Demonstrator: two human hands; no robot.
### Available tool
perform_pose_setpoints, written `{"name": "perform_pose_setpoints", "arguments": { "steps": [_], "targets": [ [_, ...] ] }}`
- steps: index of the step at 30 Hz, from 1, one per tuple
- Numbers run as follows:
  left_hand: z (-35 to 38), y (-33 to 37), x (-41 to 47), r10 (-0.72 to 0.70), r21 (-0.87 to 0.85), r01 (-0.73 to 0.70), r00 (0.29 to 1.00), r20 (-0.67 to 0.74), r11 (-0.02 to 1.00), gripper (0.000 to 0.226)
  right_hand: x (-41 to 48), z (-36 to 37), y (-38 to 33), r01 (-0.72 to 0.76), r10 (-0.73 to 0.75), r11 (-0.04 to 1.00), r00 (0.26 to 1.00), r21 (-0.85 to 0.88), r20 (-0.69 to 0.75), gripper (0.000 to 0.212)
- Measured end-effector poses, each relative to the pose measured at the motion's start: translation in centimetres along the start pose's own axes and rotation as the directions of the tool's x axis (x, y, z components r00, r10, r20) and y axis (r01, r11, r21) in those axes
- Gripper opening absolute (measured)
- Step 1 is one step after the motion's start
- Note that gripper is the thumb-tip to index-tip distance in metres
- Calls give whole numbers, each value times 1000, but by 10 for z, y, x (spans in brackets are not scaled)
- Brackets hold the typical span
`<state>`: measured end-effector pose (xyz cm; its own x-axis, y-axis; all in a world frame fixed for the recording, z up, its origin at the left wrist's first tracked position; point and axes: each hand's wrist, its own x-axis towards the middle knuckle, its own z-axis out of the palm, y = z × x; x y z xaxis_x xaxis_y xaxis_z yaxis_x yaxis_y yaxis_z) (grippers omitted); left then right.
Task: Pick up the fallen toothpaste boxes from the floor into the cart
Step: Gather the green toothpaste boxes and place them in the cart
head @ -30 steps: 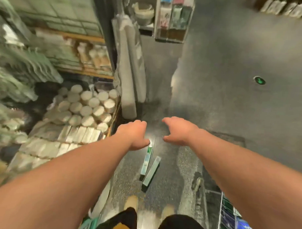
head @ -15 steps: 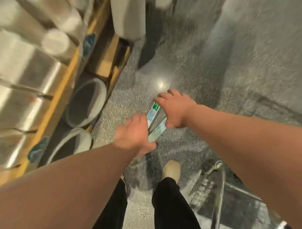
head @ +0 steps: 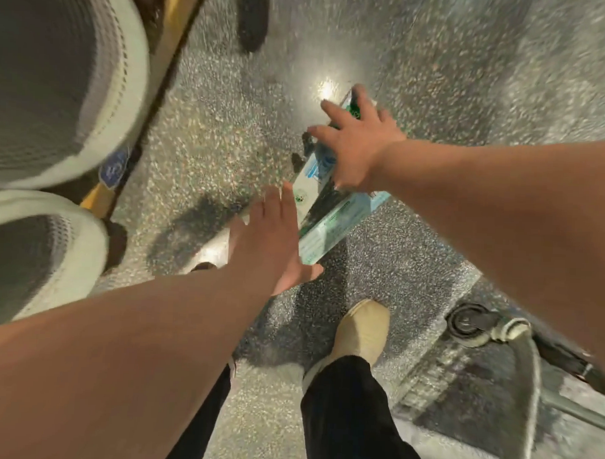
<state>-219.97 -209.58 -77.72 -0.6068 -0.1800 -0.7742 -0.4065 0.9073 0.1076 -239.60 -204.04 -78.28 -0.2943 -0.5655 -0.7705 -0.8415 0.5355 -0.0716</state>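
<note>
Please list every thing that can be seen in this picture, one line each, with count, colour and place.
long cardboard toothpaste boxes: two, white with green and blue print, on the floor at centre.
speckled terrazzo floor: one, grey, everywhere below.
round woven baskets: two, cream rim and grey inside, at left.
yellow shelf edge: one, upper left.
metal cart: one, silver, with a black wheel, lower right.
beige shoes: two, bottom centre.
black trousers: one pair, bottom.
left hand: open, beside the boxes.
right hand: spread over the boxes; grip unclear.

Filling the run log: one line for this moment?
right hand on toothpaste boxes | left hand open beside | boxes on floor
</note>
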Motion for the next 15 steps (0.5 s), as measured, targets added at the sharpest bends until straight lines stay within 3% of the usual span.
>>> {"name": "perform_pose_setpoints", "arguments": {
  "steps": [7, 15],
  "targets": [
    [22, 19, 19, -91, -99, 86, 995, -46, 991, 146, 5, 17, 1, 11, -10, 1000, 995, 7, -100, 66],
    [23, 23, 24, -112, -106, 106, 992, -60, 989, 141, -16, 34, 0, -7, 11, 998, 997, 55, -75, 69]
  ]
}}
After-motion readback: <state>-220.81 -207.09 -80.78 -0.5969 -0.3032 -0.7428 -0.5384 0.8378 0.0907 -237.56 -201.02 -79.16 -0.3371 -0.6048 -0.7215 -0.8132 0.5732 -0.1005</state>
